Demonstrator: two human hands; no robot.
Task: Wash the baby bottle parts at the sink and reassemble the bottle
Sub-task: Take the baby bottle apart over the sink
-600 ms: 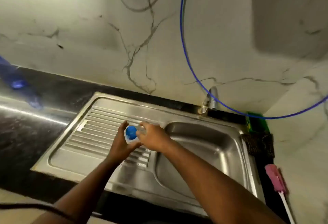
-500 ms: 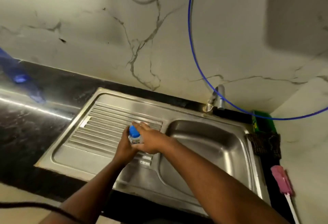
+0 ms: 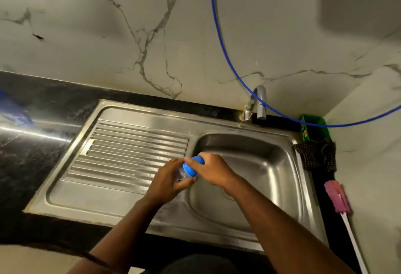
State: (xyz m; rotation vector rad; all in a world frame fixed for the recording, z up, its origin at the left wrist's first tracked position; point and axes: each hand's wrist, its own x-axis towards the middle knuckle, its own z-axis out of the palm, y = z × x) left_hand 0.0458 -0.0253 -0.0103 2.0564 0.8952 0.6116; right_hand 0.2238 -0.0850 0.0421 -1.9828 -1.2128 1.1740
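A: Obs. 1, nearest the camera: two bare forearms reach in from the near edge of the black, speckled stone worktop [image 3: 32, 156]. What do the hands hold?

B: One baby bottle [image 3: 181, 174], tilted, over the strip where the ribbed draining board meets the basin of the stainless steel sink [image 3: 121, 195]. The left hand [image 3: 168, 181] has its fingers curled round the clear, smooth body, thumb along the near side. The right hand [image 3: 213, 170] closes fingers and thumb on the blue collar [image 3: 192, 167], a round, matte plastic ring; its upper end is hidden under the fingers.

A: Sink surface?

B: Brushed metal, dull sheen. Draining board on the left with parallel raised ribs; rounded rectangular basin on the right. Whether any water lies in it I cannot tell.

A: At the right edge of the worktop?

B: A bottle brush [image 3: 338, 197]: pink, soft-looking head, thin white stem running toward the near right corner. Farther along that edge lies a dark, coarse-woven scrubbing pad [image 3: 316, 155], then a green box [image 3: 312, 128] in the far right corner.

A: Far edge?

B: A short chrome tap [image 3: 258, 102], curved spout, just behind the basin. A thin blue hose [image 3: 219, 32] loops down the wall [image 3: 86, 35] past it. The wall is pale, glossy, marble-patterned, with grey veins.
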